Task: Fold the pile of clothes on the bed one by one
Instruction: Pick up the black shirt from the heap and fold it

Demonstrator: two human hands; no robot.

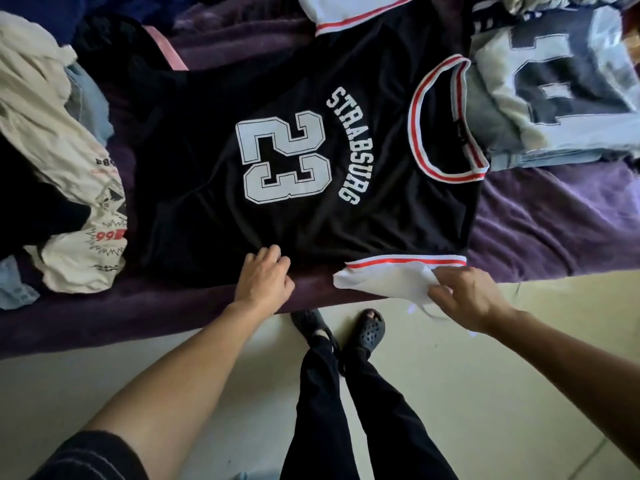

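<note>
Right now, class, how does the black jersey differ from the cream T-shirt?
The jersey lies spread flat; the T-shirt is crumpled. The jersey is black with a white 23; the T-shirt is cream with small prints. The left hand and right hand hold the jersey; neither touches the T-shirt. Both lie on the purple cover.

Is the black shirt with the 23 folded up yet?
Not yet: spread out. The black jersey with white 23 lies flat on the purple blanket, whole front showing.

Two hands [265, 279] [465, 296], two sandals [309, 323] [370, 330], one black jersey [207, 188].
</note>
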